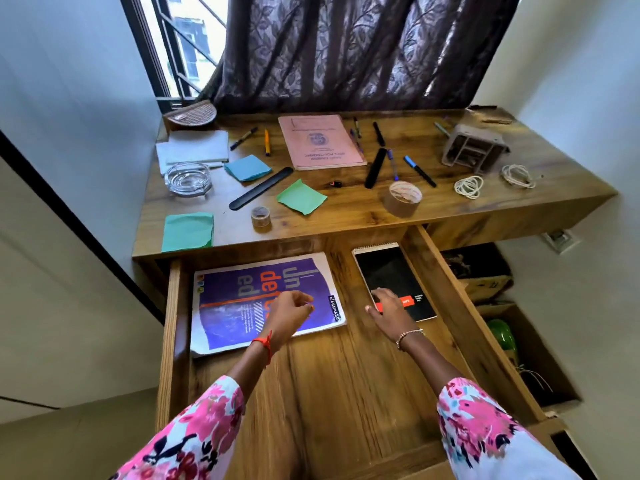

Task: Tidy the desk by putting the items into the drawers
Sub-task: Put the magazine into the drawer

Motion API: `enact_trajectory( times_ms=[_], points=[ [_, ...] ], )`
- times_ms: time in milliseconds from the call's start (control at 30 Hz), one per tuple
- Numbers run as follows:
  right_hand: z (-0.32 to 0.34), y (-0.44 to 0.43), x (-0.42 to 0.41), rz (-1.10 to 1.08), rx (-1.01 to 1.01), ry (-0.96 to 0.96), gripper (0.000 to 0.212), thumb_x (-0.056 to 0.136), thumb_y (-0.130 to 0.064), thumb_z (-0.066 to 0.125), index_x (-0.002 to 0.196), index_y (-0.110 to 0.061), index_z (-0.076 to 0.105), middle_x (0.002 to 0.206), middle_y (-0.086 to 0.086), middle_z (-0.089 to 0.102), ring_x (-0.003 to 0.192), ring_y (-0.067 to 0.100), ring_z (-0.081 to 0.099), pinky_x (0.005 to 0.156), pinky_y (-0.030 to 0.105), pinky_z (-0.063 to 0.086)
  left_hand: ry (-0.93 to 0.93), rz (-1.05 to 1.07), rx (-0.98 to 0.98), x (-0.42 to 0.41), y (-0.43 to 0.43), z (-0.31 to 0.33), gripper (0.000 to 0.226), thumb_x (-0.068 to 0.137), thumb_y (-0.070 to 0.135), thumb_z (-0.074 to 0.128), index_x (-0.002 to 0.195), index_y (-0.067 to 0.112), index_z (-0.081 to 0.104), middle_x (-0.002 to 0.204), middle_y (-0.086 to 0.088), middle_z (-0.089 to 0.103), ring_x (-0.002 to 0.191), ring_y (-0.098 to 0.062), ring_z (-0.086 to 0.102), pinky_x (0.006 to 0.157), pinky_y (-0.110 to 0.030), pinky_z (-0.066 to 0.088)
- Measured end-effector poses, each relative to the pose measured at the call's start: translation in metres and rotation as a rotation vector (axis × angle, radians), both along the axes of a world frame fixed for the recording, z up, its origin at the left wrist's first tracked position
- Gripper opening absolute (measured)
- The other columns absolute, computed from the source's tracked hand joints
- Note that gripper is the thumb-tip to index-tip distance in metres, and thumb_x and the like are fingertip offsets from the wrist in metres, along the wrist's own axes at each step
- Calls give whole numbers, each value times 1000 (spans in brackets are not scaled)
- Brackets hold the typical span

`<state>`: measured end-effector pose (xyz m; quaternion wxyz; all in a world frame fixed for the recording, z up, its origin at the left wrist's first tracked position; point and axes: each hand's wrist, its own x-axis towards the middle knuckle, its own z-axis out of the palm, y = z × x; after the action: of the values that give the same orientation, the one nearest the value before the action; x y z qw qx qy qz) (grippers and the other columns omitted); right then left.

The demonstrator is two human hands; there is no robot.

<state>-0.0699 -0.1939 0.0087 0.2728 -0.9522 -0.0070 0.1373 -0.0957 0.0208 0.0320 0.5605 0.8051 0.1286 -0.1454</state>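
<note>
Drawer (346, 375) holds purple notebook (235, 299) and black notepad (384, 271).

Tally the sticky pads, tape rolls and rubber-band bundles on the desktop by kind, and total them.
Sticky pads: 3
Tape rolls: 2
Rubber-band bundles: 2
Total: 7

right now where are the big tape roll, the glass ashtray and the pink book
big tape roll (399, 206), head view, brown outer wall
glass ashtray (188, 179), head view, hollow middle
pink book (320, 142), head view, middle of cover
</note>
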Motion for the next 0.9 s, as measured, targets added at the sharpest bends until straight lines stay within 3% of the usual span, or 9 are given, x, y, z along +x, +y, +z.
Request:
enact_trajectory(
  times_ms=[67,300,400,600,667,733,900],
  points=[
    [2,-6,-3,-5,-11,-22,44,94,-18,49,134,-3,41,143,12,37,134,24,33,108,29,29,-55,-41,48,3,-4,2,19,88,6,54,104,4,64,96,-11,67,89,-21,64,67,-22,45],
    [8,-36,-6,47,-53,-93,35,93,-16,49,125,-3,51,128,11,46,122,23,43,101,30,37,-185,-115,153,6,-34,7,16,87,3,56,99,0,66,86,-5,64,77,-10,58,58,-3,40],
    [15,-53,-1,74,-45,-144,34,94,-16,49,124,-2,51,126,11,46,120,22,44,99,27,37,-218,-111,164,11,-56,10,15,85,1,57,95,-1,67,85,-8,66,77,-15,60,66,-14,46],
    [34,-107,14,116,31,-244,31,92,-17,51,119,-1,56,121,11,49,116,22,47,100,24,34,-313,-41,206,25,-120,23,19,83,-6,55,98,-5,67,88,-5,63,80,-12,57,56,2,38],
    [41,-130,23,139,45,-259,30,92,-19,52,117,-2,57,120,10,49,115,22,48,101,30,37,-343,3,205,28,-140,26,19,84,-3,56,100,-3,67,94,-9,67,84,-15,61,64,-1,41],
    [49,-149,35,153,65,-276,30,92,-19,52,115,-1,58,119,10,49,114,21,48,99,30,38,-368,23,201,30,-153,32,20,86,1,57,104,-1,65,100,-10,67,90,-17,62,72,-14,47],
    [64,-168,64,229,118,-303,28,91,-16,54,112,1,60,114,12,50,107,19,51,97,21,36,-396,171,269,34,-160,39,19,85,2,59,101,1,67,94,-6,66,83,-11,58,57,-2,41]
  ],
)
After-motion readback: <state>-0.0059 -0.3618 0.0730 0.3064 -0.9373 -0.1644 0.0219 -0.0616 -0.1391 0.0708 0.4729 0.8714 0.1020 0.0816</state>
